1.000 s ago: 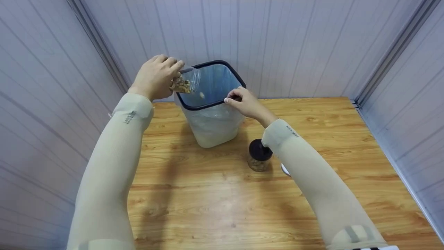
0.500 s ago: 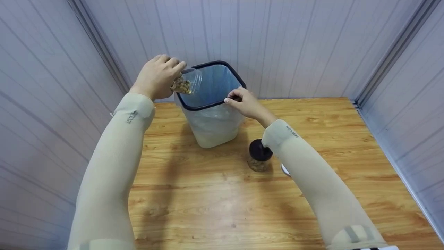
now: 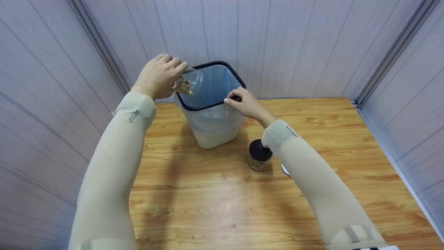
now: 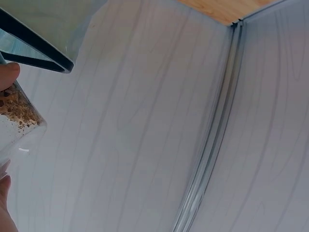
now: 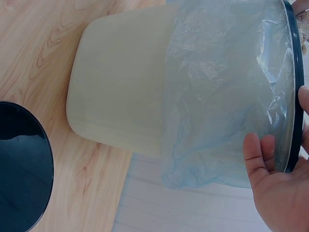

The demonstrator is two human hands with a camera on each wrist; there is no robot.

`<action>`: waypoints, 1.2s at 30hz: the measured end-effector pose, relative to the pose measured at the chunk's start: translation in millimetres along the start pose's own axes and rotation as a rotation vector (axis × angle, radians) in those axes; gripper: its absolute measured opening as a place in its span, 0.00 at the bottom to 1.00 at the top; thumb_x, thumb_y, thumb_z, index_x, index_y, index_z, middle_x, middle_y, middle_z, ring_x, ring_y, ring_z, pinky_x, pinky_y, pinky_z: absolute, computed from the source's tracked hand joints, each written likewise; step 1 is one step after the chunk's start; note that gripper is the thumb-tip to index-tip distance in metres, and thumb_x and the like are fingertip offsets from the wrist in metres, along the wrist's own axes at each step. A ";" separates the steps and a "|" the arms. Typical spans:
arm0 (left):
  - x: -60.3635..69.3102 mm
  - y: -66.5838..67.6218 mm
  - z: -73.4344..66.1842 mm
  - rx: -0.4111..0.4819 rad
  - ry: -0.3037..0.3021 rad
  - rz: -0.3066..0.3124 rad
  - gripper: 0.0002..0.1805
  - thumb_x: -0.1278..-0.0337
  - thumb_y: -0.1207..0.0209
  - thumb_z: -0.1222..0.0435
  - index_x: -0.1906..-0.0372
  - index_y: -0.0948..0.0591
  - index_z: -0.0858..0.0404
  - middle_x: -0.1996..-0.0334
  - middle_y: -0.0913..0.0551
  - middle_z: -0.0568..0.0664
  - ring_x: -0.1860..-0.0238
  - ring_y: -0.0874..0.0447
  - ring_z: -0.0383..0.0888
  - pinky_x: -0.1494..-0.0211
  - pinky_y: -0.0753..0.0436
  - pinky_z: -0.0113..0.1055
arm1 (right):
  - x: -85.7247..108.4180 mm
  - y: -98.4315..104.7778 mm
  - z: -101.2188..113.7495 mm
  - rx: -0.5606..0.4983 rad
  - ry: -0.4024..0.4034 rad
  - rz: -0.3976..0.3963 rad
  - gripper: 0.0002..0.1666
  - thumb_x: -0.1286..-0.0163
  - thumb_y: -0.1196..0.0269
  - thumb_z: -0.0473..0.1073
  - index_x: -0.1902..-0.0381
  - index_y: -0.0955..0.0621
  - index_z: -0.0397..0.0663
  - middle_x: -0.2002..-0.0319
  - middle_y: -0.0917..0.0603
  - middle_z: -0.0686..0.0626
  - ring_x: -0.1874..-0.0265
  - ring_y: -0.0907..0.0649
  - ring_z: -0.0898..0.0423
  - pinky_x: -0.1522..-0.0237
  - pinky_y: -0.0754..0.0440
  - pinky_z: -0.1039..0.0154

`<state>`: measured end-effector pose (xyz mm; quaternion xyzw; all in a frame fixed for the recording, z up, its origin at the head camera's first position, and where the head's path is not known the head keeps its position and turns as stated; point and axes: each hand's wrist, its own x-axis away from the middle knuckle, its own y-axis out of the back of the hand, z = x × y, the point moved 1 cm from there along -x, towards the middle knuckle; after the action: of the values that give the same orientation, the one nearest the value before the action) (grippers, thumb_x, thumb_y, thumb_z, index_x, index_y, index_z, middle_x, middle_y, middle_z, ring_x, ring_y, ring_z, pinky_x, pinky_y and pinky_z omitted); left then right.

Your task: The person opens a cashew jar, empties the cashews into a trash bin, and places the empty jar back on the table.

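- Starting nearest, we saw two pale sleeves stretched forward over the wood-grain counter.
- Partly hidden beneath the right sleeve, we caught only the edge of a white thing.
- Just beyond it we found a lidded jar, upright on the counter, its black lid partly covered by the sleeve.
- Farther off we had the bin, also upright, with a bluish liner inside it and hanging down its outside, below the black rim.
- We saw the right hand hold that rim at its near right part, fingers bent around it.
- Across the bin, the left hand had its fingers curled round the clear jar, tipped over, mouth above the bin's opening; brownish pieces lay inside. We could not tell whether it touched the rim.
- Behind everything we saw a panelled wall.
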<state>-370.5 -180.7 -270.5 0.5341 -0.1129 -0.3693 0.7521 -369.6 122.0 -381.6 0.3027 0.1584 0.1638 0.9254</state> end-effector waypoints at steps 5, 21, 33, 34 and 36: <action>-1.3 1.8 -0.5 -0.009 -0.010 0.001 0.38 0.46 0.33 0.73 0.27 0.28 0.67 0.36 0.18 0.67 0.35 0.21 0.69 0.24 0.24 0.57 | -0.3 -0.2 -0.2 0.006 0.003 0.001 0.15 0.17 0.37 0.47 0.49 0.14 0.39 0.53 0.22 0.48 0.52 0.25 0.54 0.47 0.25 0.60; -4.0 6.9 0.8 -0.055 -0.041 0.049 0.37 0.41 0.33 0.71 0.25 0.29 0.66 0.34 0.20 0.67 0.33 0.23 0.68 0.21 0.27 0.58 | -1.1 -1.2 1.5 -0.014 -0.008 0.008 0.15 0.17 0.37 0.46 0.49 0.14 0.39 0.53 0.22 0.48 0.52 0.25 0.54 0.47 0.26 0.61; -5.8 10.5 2.1 -0.065 -0.032 0.060 0.38 0.40 0.34 0.72 0.24 0.29 0.67 0.32 0.21 0.68 0.32 0.23 0.68 0.21 0.27 0.58 | -2.6 -0.3 -0.7 -0.013 0.000 0.011 0.14 0.17 0.37 0.46 0.50 0.14 0.39 0.54 0.22 0.48 0.53 0.26 0.54 0.48 0.26 0.61; -6.0 10.9 2.1 -0.065 -0.032 0.059 0.38 0.41 0.34 0.72 0.24 0.29 0.67 0.32 0.20 0.68 0.32 0.23 0.68 0.21 0.27 0.58 | -2.7 -0.2 -0.7 -0.012 0.001 0.011 0.14 0.17 0.37 0.47 0.50 0.14 0.40 0.54 0.22 0.48 0.53 0.26 0.55 0.48 0.26 0.61; -6.4 11.7 1.9 -0.070 -0.035 0.061 0.39 0.43 0.34 0.73 0.24 0.29 0.67 0.33 0.20 0.68 0.32 0.23 0.69 0.21 0.27 0.58 | -2.5 0.0 -0.6 -0.011 0.002 0.010 0.15 0.17 0.37 0.47 0.49 0.15 0.39 0.54 0.22 0.48 0.53 0.26 0.55 0.48 0.26 0.61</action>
<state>-371.0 -175.9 -257.9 0.4973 -0.1295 -0.3594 0.7789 -372.1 121.3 -381.6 0.2980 0.1569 0.1695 0.9262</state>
